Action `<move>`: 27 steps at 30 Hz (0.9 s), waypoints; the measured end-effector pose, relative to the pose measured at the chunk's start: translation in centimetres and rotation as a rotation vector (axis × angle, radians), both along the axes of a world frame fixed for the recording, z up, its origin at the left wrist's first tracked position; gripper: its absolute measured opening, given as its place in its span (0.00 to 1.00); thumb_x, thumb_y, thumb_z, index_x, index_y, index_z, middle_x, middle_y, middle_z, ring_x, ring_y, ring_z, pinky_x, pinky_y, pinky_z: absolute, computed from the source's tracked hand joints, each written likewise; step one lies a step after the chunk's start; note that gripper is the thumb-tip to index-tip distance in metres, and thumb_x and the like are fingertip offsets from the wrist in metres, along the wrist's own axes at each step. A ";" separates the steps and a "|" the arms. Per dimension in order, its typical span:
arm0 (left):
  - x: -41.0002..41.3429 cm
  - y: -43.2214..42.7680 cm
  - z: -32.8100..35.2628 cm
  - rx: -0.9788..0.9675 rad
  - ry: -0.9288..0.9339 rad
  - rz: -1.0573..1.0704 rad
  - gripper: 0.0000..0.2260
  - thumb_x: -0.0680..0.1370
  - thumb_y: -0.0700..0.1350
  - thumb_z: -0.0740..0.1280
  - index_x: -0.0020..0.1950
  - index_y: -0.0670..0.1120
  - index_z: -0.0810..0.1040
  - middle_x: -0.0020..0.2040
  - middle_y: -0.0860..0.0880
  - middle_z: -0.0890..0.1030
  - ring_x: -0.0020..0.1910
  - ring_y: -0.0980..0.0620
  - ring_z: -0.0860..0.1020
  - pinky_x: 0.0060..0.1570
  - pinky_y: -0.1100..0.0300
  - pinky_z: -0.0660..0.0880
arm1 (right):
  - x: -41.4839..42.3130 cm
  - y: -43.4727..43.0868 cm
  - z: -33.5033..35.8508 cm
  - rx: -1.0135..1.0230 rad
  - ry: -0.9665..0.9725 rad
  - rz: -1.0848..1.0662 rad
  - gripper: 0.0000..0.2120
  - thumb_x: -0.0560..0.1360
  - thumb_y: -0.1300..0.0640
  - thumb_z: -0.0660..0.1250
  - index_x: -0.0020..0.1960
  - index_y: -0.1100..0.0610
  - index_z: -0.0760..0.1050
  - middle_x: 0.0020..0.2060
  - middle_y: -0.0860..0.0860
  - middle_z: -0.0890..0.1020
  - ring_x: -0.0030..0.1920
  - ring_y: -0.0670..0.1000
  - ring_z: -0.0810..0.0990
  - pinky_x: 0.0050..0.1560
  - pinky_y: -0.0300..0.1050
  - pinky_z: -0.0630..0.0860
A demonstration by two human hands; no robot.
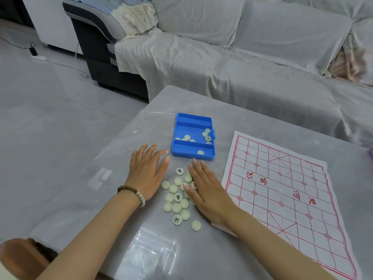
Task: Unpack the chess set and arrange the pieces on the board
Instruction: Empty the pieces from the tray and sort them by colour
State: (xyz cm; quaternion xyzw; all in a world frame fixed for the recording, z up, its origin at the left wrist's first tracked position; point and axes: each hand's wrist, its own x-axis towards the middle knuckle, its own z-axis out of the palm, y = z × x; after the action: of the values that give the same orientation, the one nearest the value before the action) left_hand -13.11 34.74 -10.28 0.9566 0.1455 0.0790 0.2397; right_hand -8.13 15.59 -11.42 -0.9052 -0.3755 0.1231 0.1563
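Mid-frame, the pieces lie heaped on the surface between both grips: left grip flat and open beside them, right grip open, lying flat across several. A few sit in the blue case above. Light, smooth discs probably slide; pinch each by its rim

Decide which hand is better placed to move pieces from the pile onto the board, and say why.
Right, probably. The right hand lies on the pile of pieces, next to the board. The left hand lies flat across the pile, farther from the board.
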 end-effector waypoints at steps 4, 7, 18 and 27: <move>-0.2 0.2 0.2 -0.007 0.006 0.000 0.31 0.74 0.61 0.39 0.71 0.52 0.64 0.75 0.50 0.57 0.75 0.50 0.48 0.73 0.51 0.44 | 0.8 -0.3 -0.2 -0.050 -0.058 -0.065 0.34 0.76 0.34 0.39 0.76 0.50 0.40 0.75 0.44 0.39 0.73 0.42 0.33 0.71 0.40 0.32; -0.1 0.3 0.2 0.004 0.020 0.000 0.30 0.76 0.62 0.38 0.72 0.52 0.63 0.75 0.50 0.57 0.75 0.50 0.48 0.73 0.51 0.44 | 0.8 -0.9 0.0 -0.034 0.018 -0.101 0.31 0.78 0.37 0.42 0.76 0.48 0.39 0.75 0.42 0.40 0.73 0.41 0.34 0.72 0.39 0.34; 0.7 0.1 -0.7 -0.033 0.083 -0.040 0.23 0.81 0.56 0.44 0.74 0.51 0.58 0.76 0.52 0.56 0.75 0.52 0.48 0.73 0.53 0.43 | -1.0 0.4 2.6 0.060 0.061 0.066 0.33 0.75 0.34 0.41 0.76 0.47 0.44 0.76 0.42 0.43 0.74 0.40 0.39 0.72 0.36 0.38; 1.2 0.8 -1.3 -0.023 0.102 0.000 0.23 0.80 0.56 0.42 0.75 0.53 0.55 0.76 0.53 0.52 0.75 0.53 0.45 0.73 0.52 0.42 | 11.8 4.7 3.4 -0.153 -0.185 -0.186 0.33 0.79 0.39 0.47 0.75 0.60 0.54 0.75 0.55 0.57 0.74 0.54 0.56 0.73 0.48 0.53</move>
State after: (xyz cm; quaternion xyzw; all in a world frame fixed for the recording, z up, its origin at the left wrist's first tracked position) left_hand -11.88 35.57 -11.55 0.9566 0.1584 0.0285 0.2428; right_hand 3.68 20.30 -7.97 -0.9529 -0.2923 0.0523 0.0623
